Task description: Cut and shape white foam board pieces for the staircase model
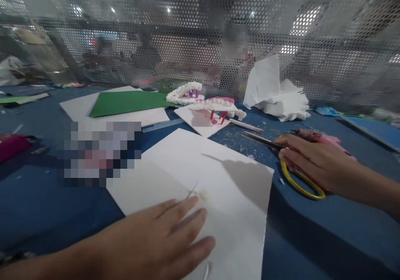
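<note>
My left hand (175, 234) lies with its fingers spread over a white sheet of paper (237, 184) on the blue table. A thin sliver (192, 191) and a small pale lump (203, 195) are on the sheet near those fingertips. To the right of the paper, my right hand (315, 159) grips a pair of scissors (301, 180) with yellow handles, its blades pointing left above the table. The scissors' shadow and the hand's fall across the sheet's right part.
Behind the paper stand white and pink models (215, 103) on small legs. Green card (131, 101) lies at the back left, crumpled white paper (278, 94) at the back right. A magenta pouch (14, 146) is at the left edge. A perforated metal screen (193, 34) borders the table.
</note>
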Available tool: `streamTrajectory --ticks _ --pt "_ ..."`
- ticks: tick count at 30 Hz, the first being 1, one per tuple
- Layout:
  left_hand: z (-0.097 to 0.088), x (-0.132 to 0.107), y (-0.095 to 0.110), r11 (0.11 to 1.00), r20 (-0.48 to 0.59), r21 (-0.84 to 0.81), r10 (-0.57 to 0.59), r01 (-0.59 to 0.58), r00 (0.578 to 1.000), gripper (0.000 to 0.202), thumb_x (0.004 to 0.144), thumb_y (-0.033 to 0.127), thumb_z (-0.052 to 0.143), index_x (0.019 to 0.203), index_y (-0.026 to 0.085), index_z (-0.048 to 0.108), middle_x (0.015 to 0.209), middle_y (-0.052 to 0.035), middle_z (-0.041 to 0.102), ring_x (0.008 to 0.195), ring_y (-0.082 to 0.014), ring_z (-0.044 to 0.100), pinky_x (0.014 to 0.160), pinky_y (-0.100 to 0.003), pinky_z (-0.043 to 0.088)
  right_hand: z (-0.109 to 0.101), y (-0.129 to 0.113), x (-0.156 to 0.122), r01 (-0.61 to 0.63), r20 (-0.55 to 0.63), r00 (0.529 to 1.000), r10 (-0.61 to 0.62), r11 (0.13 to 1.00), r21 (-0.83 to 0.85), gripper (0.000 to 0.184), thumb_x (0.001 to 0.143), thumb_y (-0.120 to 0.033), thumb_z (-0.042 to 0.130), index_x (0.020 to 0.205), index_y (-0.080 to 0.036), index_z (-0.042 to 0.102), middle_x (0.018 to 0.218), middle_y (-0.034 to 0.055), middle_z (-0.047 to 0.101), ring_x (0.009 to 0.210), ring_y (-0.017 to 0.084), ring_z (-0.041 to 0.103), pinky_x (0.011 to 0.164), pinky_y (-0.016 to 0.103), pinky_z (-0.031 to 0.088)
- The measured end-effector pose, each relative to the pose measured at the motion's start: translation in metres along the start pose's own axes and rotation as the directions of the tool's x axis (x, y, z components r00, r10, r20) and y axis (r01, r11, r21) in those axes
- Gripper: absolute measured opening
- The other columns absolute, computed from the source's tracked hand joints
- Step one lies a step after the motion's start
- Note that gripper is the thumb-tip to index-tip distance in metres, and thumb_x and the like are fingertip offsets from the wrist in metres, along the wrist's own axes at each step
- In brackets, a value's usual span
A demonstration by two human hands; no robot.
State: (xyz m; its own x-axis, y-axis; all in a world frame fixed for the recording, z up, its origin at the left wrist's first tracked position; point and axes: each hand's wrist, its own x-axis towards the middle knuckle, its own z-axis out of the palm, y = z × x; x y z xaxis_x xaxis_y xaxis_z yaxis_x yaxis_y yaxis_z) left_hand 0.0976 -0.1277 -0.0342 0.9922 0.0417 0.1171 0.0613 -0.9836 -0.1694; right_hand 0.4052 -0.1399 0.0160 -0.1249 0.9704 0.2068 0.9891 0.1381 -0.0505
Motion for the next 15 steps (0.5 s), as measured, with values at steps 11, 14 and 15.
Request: streamTrajectory --ticks 11,14,15 --pt "-0.007 -0.026 -0.038 0.916 -0.136 0.094 0.399 -0.389 0.907 0.029 0.081 0.026 0.044 0.109 0.034 0.052 0.117 0.0069 0.053 0.113 -0.0189 0.042 0.087 -0.027 0.043 -0.001 -0.007 0.002 0.231 0.106 0.964 -0.243 0.966 0.114 0.033 0.084 -0.033 0.024 0.092 -0.022 0.054 0.089 0.0065 0.063 0.078 0.022 0.059 0.068 0.033 0.045" --pt "-0.008 -0.026 -0.057 0.941 -0.109 0.11 0.33 -0.319 0.938 0.041 0.081 0.011 0.037 0.114 0.035 0.047 0.117 0.0023 0.053 0.112 -0.0208 0.043 0.085 -0.029 0.043 0.003 -0.006 -0.003 0.23 0.151 0.956 -0.253 0.961 0.156 0.031 0.086 -0.033 0.026 0.097 -0.023 0.052 0.094 0.0054 0.061 0.085 0.02 0.056 0.074 0.033 0.042" --pt "-0.008 -0.024 -0.061 0.96 -0.084 0.084 0.274 -0.267 0.958 0.045 0.081 0.007 0.033 0.116 0.033 0.045 0.118 -0.0001 0.053 0.112 -0.0198 0.043 0.084 -0.028 0.043 0.003 -0.006 -0.004 0.227 0.165 0.953 -0.253 0.96 0.163 0.03 0.086 -0.033 0.027 0.098 -0.022 0.052 0.094 0.0058 0.06 0.085 0.02 0.055 0.074 0.033 0.041"
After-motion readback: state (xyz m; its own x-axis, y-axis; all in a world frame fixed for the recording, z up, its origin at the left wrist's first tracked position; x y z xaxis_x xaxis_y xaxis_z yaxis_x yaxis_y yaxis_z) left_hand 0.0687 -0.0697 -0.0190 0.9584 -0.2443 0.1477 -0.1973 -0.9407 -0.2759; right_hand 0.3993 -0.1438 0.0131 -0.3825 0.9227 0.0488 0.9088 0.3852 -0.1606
